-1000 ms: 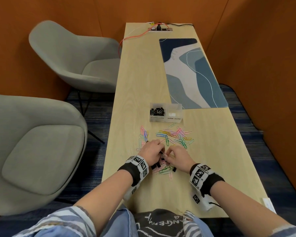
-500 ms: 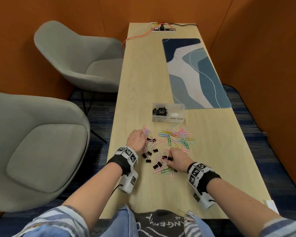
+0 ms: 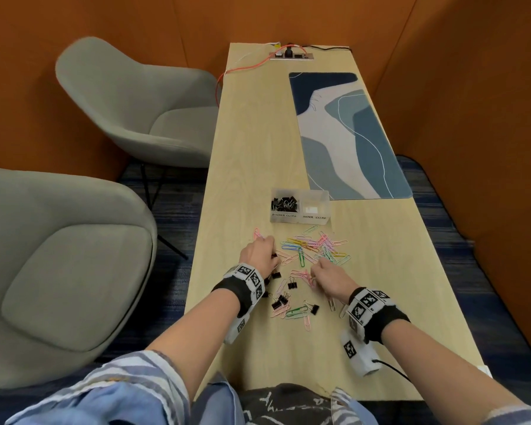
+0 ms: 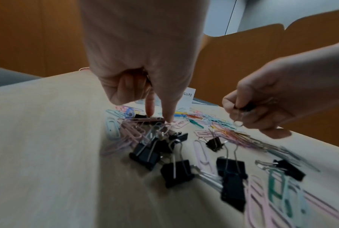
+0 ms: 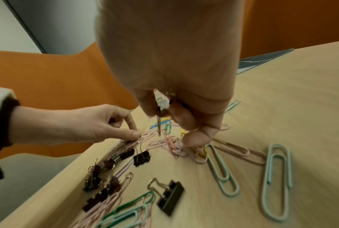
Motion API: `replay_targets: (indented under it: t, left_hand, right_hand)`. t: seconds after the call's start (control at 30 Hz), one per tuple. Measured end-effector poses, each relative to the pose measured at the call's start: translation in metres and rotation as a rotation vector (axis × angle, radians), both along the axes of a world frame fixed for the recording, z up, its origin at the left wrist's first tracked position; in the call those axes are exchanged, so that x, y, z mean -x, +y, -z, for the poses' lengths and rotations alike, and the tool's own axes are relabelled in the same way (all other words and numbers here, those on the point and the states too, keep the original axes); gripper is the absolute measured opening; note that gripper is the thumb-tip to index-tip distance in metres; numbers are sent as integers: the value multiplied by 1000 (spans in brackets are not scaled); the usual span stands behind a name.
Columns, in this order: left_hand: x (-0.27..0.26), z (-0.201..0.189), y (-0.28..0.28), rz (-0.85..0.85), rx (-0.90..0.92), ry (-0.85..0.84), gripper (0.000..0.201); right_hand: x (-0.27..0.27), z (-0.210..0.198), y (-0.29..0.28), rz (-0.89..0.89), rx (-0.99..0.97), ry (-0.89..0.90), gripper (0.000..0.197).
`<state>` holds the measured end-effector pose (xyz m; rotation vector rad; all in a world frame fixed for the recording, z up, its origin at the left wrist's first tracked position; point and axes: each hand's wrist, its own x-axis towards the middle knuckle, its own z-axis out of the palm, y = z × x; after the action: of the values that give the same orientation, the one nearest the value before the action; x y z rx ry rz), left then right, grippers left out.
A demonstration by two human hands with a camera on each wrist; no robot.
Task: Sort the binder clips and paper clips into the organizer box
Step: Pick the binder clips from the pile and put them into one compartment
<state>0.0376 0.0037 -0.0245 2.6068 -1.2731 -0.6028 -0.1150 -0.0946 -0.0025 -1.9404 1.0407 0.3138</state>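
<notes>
The clear organizer box [image 3: 316, 221] stands mid-table, with black binder clips [image 3: 284, 204] in its left compartment. Coloured paper clips [image 3: 319, 247] lie scattered in front of it, and loose binder clips [image 3: 280, 303] lie nearer me. My left hand [image 3: 273, 256] reaches down at the pile's left side. Its thumb and forefinger [image 4: 169, 118] pinch a black binder clip [image 4: 143, 117] tangled among pink paper clips, the other fingers curled. My right hand [image 3: 314, 269] hovers just right of it and grips a binder clip [image 4: 245, 108] whose wire handle [image 5: 159, 123] hangs down.
A blue patterned desk mat [image 3: 347, 133] lies at the far right of the wooden table [image 3: 252, 154]. A power strip [image 3: 292, 55] with cables sits at the far end. Two grey armchairs [image 3: 74, 265] stand to the left, and orange walls enclose the table.
A second ago both hands worked together over the near pile. The left hand has since moved forward and left to the pile's edge, and the right hand shifted slightly forward.
</notes>
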Motion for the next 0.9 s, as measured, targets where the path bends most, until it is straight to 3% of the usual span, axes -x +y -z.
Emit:
replay_targets:
  t: [0.13, 0.3, 0.43, 0.57, 0.67, 0.83, 0.9]
  left_hand:
    - [6, 1, -5, -29, -1, 1, 21]
    - [8, 4, -4, 25, 28, -38, 22]
    - [5, 6, -3, 54, 31, -70, 20]
    - [5, 8, -1, 40, 82, -63, 20]
    - [0, 9, 2, 14, 90, -14, 30]
    - [-4, 13, 0, 20, 72, -4, 28]
    - [-1, 13, -1, 10, 89, -9, 26]
  right_hand:
    - [-2, 0, 1, 126, -75, -61, 25]
    - [-4, 6, 2, 513, -498, -218, 26]
    - [-4, 9, 2, 619, -681, -346, 20]
    - [-9, 11, 1, 715, -720, -396, 23]
    - [-16, 10, 2, 605, -551, -315, 21]
    - [-17, 14, 13, -11, 74, -140, 3]
    - [-15, 17, 19, -123, 179, -106, 17]
